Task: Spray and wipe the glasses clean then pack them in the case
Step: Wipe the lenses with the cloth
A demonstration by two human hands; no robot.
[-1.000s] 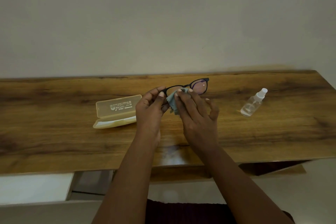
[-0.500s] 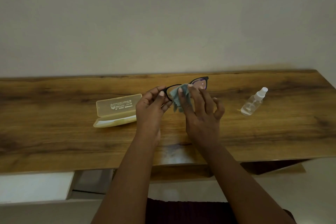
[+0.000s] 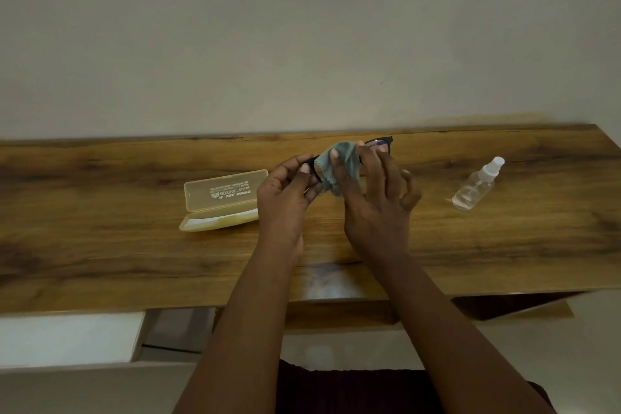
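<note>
Step in hand: I read this as the wiping stage; packing not yet begun.
Glasses: black frame, held up off the table, near its far edge. Most of the frame hidden behind cloth and fingers; one lens and its outer corner show at the right end.
Left hand: grip closed in a pinch, thumb and fingertips on the frame's left end.
Right hand: thumb and forefinger pinch the cloth against the frame's middle; the other fingers are spread and loosely curled, holding nothing.
Cloth: grey-blue, zigzag edge, draped over the left lens and the bridge area.
Long axis: frame runs left to right, right end tilted up and away from me.
Key relation: the open case lies on the table just left of the left hand, lid tipped back, its long axis roughly parallel to the frame. My judgement: the left hand is the nearer one for the carry, with little turning needed.
Spray bottle: clear, lying tilted on the table, well right of the right hand, untouched.
Unknown: whether the temples are folded, I cannot tell.
</note>
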